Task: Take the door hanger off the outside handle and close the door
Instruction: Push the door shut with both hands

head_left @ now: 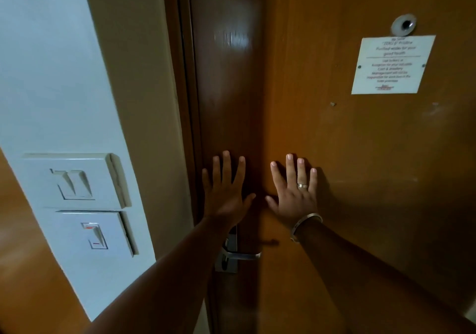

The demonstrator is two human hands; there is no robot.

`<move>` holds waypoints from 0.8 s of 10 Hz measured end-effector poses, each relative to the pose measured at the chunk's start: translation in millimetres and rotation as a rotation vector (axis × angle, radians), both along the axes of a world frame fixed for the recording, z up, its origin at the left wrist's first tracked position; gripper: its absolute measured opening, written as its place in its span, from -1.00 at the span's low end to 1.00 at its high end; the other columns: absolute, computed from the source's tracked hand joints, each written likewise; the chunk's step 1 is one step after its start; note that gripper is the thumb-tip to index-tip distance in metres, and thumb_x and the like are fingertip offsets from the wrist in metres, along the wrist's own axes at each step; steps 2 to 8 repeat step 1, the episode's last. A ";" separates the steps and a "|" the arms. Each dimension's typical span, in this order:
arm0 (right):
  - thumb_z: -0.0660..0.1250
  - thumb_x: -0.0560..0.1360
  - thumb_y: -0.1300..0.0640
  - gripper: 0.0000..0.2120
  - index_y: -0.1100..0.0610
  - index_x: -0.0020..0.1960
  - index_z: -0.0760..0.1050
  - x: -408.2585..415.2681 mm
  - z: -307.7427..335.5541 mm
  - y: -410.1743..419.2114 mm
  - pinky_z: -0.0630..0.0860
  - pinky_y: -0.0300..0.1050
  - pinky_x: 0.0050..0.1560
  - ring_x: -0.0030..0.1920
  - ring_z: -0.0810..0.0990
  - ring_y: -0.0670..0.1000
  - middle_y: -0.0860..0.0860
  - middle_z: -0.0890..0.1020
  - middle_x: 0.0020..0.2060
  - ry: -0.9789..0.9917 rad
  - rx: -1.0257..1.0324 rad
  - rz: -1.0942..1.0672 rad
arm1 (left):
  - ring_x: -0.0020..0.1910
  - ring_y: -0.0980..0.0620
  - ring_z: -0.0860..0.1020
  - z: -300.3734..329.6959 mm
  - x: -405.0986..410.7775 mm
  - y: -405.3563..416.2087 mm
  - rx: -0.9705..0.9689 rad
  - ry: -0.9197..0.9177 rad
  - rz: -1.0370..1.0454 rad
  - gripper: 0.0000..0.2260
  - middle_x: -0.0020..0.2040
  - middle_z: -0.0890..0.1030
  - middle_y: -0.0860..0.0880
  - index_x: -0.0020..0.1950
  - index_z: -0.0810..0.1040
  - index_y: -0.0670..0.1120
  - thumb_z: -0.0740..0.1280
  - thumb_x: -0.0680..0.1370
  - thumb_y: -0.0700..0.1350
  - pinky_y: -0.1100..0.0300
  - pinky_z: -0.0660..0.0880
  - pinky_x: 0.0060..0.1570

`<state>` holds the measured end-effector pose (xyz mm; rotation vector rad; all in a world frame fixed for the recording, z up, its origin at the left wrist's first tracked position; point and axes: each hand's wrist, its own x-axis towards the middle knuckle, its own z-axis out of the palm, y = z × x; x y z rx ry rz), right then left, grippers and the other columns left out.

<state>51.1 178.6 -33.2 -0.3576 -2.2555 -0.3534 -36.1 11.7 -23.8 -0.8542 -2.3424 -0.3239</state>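
The brown wooden door fills the middle and right of the view, seen from inside. My left hand lies flat on it with fingers spread, close to the latch edge. My right hand, wearing a ring and a bracelet, presses flat on the door a little to the right. Below my left wrist sits the silver inside handle on its lock plate. No door hanger is in view. The door edge sits against the dark frame, with no gap showing.
A white notice is fixed to the door under a peephole. On the pale wall to the left are two switch plates, one above the other.
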 end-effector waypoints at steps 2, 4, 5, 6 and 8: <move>0.44 0.33 -0.13 -0.06 0.02 0.56 0.06 6.0 47.3 -1.4 -0.04 0.38 0.46 0.54 0.04 0.29 0.23 0.08 0.56 0.017 0.079 0.039 | 0.55 -0.20 -0.26 43.5 8.0 4.4 0.052 0.109 0.024 -0.09 0.58 -0.26 -0.17 0.56 -0.30 0.00 0.21 0.48 0.34 -0.23 -0.24 0.47; 0.44 0.33 -0.13 -0.06 0.02 0.56 0.06 6.0 47.3 -1.4 -0.04 0.38 0.46 0.54 0.04 0.29 0.23 0.08 0.56 0.017 0.079 0.039 | 0.55 -0.20 -0.26 43.5 8.0 4.4 0.052 0.109 0.024 -0.09 0.58 -0.26 -0.17 0.56 -0.30 0.00 0.21 0.48 0.34 -0.23 -0.24 0.47; 0.44 0.33 -0.13 -0.06 0.02 0.56 0.06 6.0 47.3 -1.4 -0.04 0.38 0.46 0.54 0.04 0.29 0.23 0.08 0.56 0.017 0.079 0.039 | 0.55 -0.20 -0.26 43.5 8.0 4.4 0.052 0.109 0.024 -0.09 0.58 -0.26 -0.17 0.56 -0.30 0.00 0.21 0.48 0.34 -0.23 -0.24 0.47; 0.44 0.33 -0.13 -0.06 0.02 0.56 0.06 6.0 47.3 -1.4 -0.04 0.38 0.46 0.54 0.04 0.29 0.23 0.08 0.56 0.017 0.079 0.039 | 0.55 -0.20 -0.26 43.5 8.0 4.4 0.052 0.109 0.024 -0.09 0.58 -0.26 -0.17 0.56 -0.30 0.00 0.21 0.48 0.34 -0.23 -0.24 0.47; 0.44 0.33 -0.13 -0.06 0.02 0.56 0.06 6.0 47.3 -1.4 -0.04 0.38 0.46 0.54 0.04 0.29 0.23 0.08 0.56 0.017 0.079 0.039 | 0.55 -0.20 -0.26 43.5 8.0 4.4 0.052 0.109 0.024 -0.09 0.58 -0.26 -0.17 0.56 -0.30 0.00 0.21 0.48 0.34 -0.23 -0.24 0.47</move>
